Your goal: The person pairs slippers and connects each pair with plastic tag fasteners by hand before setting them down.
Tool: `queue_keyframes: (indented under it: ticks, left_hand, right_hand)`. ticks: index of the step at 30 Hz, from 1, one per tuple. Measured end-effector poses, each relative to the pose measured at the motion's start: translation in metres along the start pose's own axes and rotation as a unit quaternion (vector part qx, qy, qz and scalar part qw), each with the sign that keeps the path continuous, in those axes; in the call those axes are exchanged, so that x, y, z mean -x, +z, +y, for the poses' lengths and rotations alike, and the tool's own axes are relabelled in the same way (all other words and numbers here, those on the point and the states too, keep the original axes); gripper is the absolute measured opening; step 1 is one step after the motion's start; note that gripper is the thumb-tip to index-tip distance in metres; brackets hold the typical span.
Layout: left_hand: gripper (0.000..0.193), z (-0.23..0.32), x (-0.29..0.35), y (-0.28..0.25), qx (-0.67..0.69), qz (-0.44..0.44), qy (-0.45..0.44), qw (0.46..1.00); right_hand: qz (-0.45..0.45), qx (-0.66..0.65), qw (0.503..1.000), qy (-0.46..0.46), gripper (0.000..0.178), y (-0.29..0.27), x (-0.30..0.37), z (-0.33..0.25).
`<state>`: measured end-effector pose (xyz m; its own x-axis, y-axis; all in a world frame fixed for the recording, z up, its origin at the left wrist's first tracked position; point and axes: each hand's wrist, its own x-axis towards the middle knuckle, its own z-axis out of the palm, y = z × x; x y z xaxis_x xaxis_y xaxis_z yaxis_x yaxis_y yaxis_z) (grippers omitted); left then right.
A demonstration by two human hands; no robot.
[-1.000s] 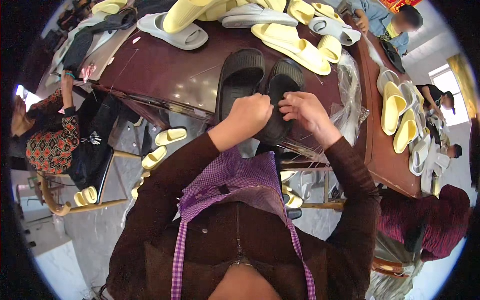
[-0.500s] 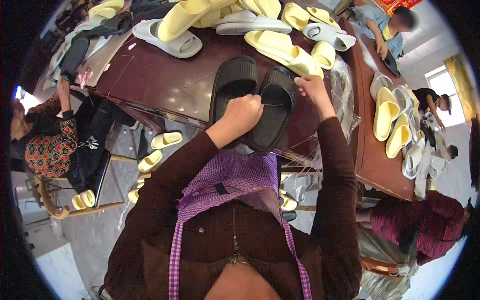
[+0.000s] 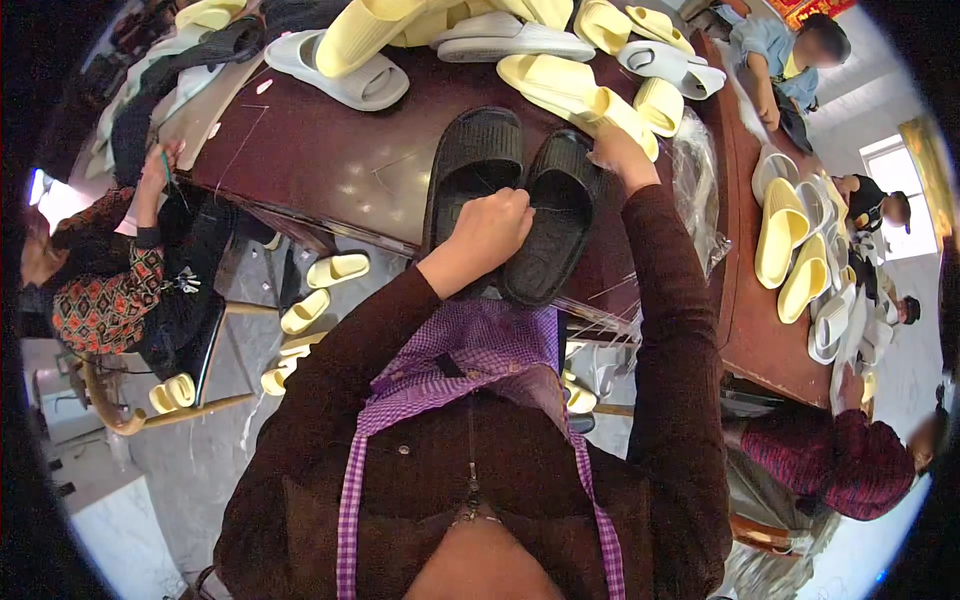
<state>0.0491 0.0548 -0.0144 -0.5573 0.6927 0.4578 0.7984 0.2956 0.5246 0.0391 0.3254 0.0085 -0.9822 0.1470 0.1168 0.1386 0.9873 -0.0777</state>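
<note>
Grey slippers: table, far side | clear plastic film: table, right side | wooden chair: left of table

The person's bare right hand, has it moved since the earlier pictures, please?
Yes: the bare right hand has moved forward over the glossy dark-red table, toward the pale-yellow backless slippers.

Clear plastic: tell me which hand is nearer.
Right. The right hand is just left of the plastic; the left hand is farther left, at the black slippers.
</note>
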Motion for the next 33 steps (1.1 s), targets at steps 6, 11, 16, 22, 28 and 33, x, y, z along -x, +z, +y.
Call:
queue_keyframes:
  ticks: [6, 11, 16, 22, 28, 33]
  left_hand:
    - [0.010, -0.004, -0.005, -0.007, 0.012, 0.048, 0.043, 0.998]
    - [0.010, -0.024, -0.006, -0.012, 0.014, 0.065, 0.048, 0.997]
    - [0.010, -0.031, -0.012, -0.013, 0.017, 0.066, 0.107, 0.992]
    - [0.010, -0.047, -0.016, -0.007, 0.165, 0.027, 0.004, 0.986]
    - [0.013, -0.048, -0.016, -0.001, 0.173, 0.031, -0.012, 0.984]
    - [0.013, -0.047, -0.013, -0.002, 0.167, 0.051, 0.000, 0.985]
  right_hand:
    - [-0.065, -0.120, 0.990, 0.033, 0.020, 0.003, -0.009, 0.016]
    - [0.027, -0.485, 0.866, 0.115, 0.012, -0.013, -0.017, -0.030]
    - [0.007, -0.589, 0.806, 0.052, 0.011, -0.014, -0.037, -0.071]
    - [-0.014, -0.435, 0.900, -0.029, 0.013, 0.000, -0.064, -0.102]
    - [-0.078, -0.353, 0.932, 0.011, 0.019, 0.014, -0.079, -0.111]
    - [-0.086, -0.553, 0.823, 0.097, 0.017, 0.010, -0.072, -0.104]
